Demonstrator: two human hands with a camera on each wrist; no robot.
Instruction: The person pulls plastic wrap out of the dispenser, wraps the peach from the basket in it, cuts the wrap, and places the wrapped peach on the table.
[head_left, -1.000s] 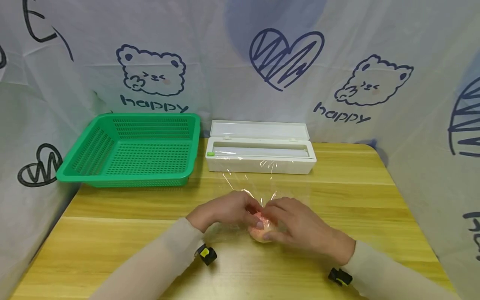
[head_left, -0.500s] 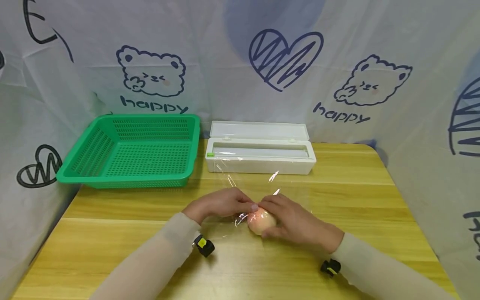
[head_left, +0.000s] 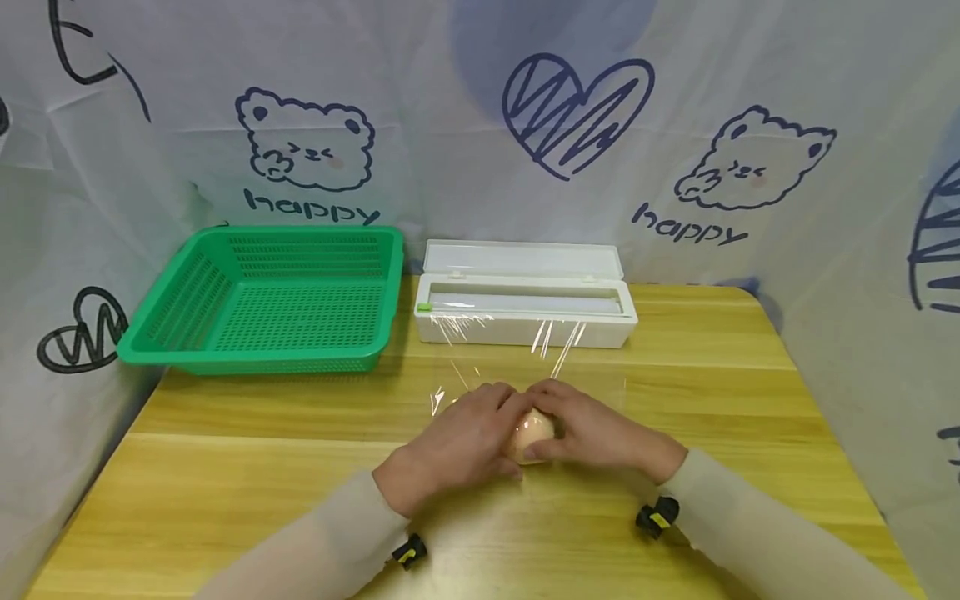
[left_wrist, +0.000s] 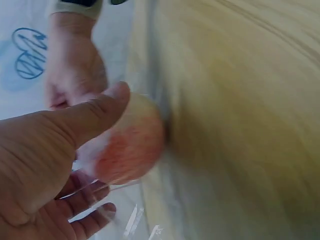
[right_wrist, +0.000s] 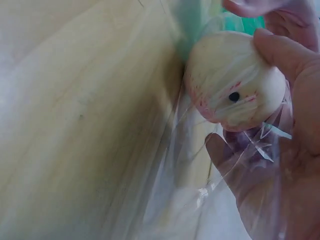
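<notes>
A peach (head_left: 533, 432), cream with a pink-red blush, sits on the table with clear cling film (head_left: 525, 360) over it. My left hand (head_left: 459, 435) curves round its left side; the left wrist view shows the thumb lying against the peach (left_wrist: 136, 145), the other fingers partly behind film. From the right, my right hand (head_left: 596, 429) holds the peach, its thumb at the near side. In the right wrist view, wrinkled film covers the peach (right_wrist: 220, 60), which has a small dark spot. The film runs back to a white dispenser box (head_left: 525, 332) with its lid raised.
At the back left stands a green plastic basket (head_left: 262, 360). The wooden table (head_left: 720, 417) meets a white cloth backdrop (head_left: 450, 167) with drawings behind it and at the sides.
My left hand has gone from pinching at the film by the peach's left side to curving round the peach. My right hand has stayed at the peach. The film looks tauter near the box.
</notes>
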